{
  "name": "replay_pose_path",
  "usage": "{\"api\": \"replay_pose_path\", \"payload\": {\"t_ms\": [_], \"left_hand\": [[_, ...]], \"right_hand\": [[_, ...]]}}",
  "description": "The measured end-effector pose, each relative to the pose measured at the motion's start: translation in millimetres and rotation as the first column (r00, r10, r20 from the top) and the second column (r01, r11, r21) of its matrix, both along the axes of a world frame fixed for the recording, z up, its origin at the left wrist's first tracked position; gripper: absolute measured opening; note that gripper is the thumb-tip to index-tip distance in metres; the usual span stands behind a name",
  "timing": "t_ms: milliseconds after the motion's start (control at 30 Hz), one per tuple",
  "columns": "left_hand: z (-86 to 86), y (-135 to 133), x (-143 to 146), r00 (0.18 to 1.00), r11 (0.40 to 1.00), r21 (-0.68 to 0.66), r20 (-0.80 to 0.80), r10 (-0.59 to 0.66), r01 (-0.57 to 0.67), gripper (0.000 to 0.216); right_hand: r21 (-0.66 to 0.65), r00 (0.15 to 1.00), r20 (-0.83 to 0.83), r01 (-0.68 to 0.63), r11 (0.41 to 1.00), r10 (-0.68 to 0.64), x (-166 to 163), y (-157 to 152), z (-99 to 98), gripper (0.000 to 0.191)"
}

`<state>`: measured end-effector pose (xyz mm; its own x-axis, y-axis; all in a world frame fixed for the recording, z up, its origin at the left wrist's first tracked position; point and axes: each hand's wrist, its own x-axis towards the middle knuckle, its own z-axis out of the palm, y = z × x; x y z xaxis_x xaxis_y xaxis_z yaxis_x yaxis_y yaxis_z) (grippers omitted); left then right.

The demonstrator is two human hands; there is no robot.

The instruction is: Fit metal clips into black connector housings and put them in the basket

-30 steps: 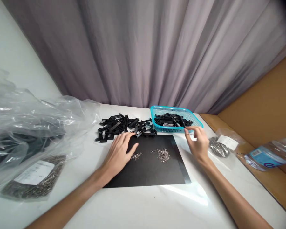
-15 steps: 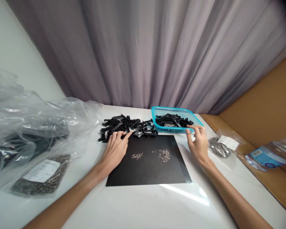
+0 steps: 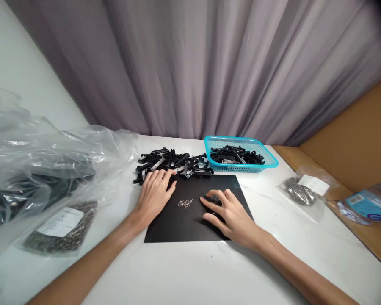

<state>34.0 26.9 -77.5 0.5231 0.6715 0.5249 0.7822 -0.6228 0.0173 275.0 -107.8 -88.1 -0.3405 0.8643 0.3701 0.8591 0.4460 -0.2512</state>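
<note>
My left hand [image 3: 156, 191] rests at the left edge of a black mat [image 3: 184, 231], its thumb apart from the fingers. Its fingertips reach the near side of a pile of narrow black plastic parts [image 3: 165, 160]; I see nothing held in it. Over the right half of the mat is my right hand [image 3: 230, 215], thumb and fingers spread, with nothing visible between them. Beneath its fingers lies a heap of tiny metal pieces [image 3: 213, 198], partly hidden. A smaller heap of tiny metal pieces [image 3: 185, 203] lies between the two hands.
A blue plastic basket [image 3: 238, 168] with more black parts stands at the back right. Bags of small metal pieces lie at the left [image 3: 60, 228] and right [image 3: 300, 192]. Large clear plastic bags [image 3: 51, 148] fill the left side. A bottle [image 3: 368, 205] lies far right.
My right hand has moved left from the basket's front edge to the right heap on the mat. My left hand stays by the black pile, its thumb now further from the fingers.
</note>
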Motion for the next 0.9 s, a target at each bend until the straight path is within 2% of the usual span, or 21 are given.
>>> {"api": "replay_pose_path", "payload": {"t_ms": [333, 467, 533, 600, 667, 733, 800, 867, 900], "left_hand": [[14.4, -6.4, 1.8, 0.994, 0.998, 0.07, 0.112, 0.003, -0.011, 0.018], [16.3, -13.7, 5.5, 0.971, 0.996, 0.087, 0.235, -0.05, 0.031, 0.014], [15.9, -18.4, 7.7, 0.948, 0.994, 0.07, 0.303, -0.096, 0.078, 0.013], [14.4, -23.4, 9.5, 0.918, 0.983, 0.034, 0.353, -0.178, 0.178, 0.01], [12.0, -28.8, 11.4, 0.881, 0.945, 0.018, 0.355, -0.312, 0.328, 0.007], [9.1, -34.4, 13.9, 0.828, 0.871, 0.034, 0.293, -0.478, 0.491, 0.008], [5.9, -40.4, 17.4, 0.761, 0.784, 0.067, 0.201, -0.616, 0.617, 0.012], [3.0, -46.1, 21.1, 0.724, 0.739, 0.056, 0.163, -0.67, 0.671, 0.013], [1.9, -48.7, 22.8, 0.726, 0.74, 0.023, 0.178, -0.665, 0.672, 0.012]], "right_hand": [[-0.052, 0.993, 0.024, -0.116, 0.992, 0.117, -7.4, -6.8, 4.2, 0.051], [0.032, 0.992, -0.1, -0.068, 0.997, 0.071, -4.6, -2.3, -3.5, 0.025], [0.075, 0.98, -0.191, -0.035, 0.997, 0.049, -1.9, 0.1, -6.3, 0.021], [0.083, 0.956, -0.292, -0.002, 0.997, 0.027, 0.6, 1.5, -6.9, 0.02], [0.041, 0.91, -0.415, 0.034, 0.999, -0.014, 2.1, 2.0, -5.5, 0.016], [-0.061, 0.835, -0.545, 0.047, 0.997, -0.073, 2.5, 1.9, -3.2, 0.013], [-0.164, 0.759, -0.642, 0.004, 0.986, -0.11, 2.4, 1.5, -1.3, 0.014], [-0.212, 0.726, -0.682, -0.084, 0.974, -0.086, 2.5, 0.9, -1.5, 0.022], [-0.21, 0.733, -0.679, -0.125, 0.97, -0.052, 2.7, 0.7, -2.6, 0.028]]}}
